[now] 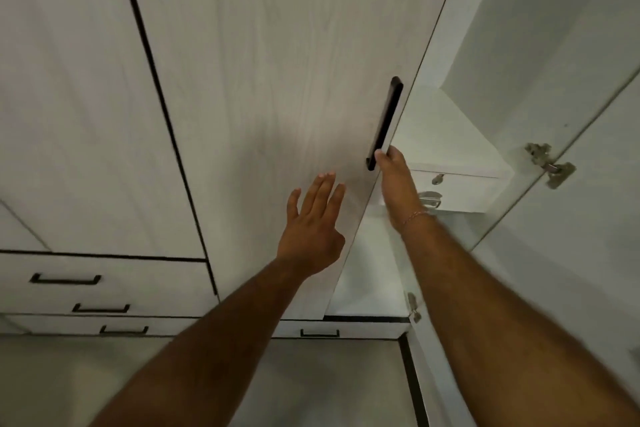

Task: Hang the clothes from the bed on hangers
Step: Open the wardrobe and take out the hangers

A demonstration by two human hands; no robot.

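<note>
A: Head view, what've I got?

B: I see a white wood-grain wardrobe door (277, 80), slightly ajar, with a long black handle (385, 123) near its right edge. My right hand (398, 180) grips the door edge just beside the handle's lower end, thumb on the front face by the handle, the other fingers wrapped behind the edge and hidden. A thin bracelet (414, 217) sits on that wrist.

A: Left?

B: Left hand (311, 229) is spread, fingers straight, holding nothing, flat against or just off the door face; can't tell if it touches.

A: Clothes, hangers, bed?

B: None in view. Through the gap I see the cabinet interior: an inner drawer unit (453, 191) with a small lock and a metal pull, and hinges (550, 165) on the open right door (571, 253).

A: Any text, brands?

B: No readable writing anywhere. Lower left, stacked drawers (104, 291) with black bar pulls; one more drawer (343, 331) under the door.
</note>
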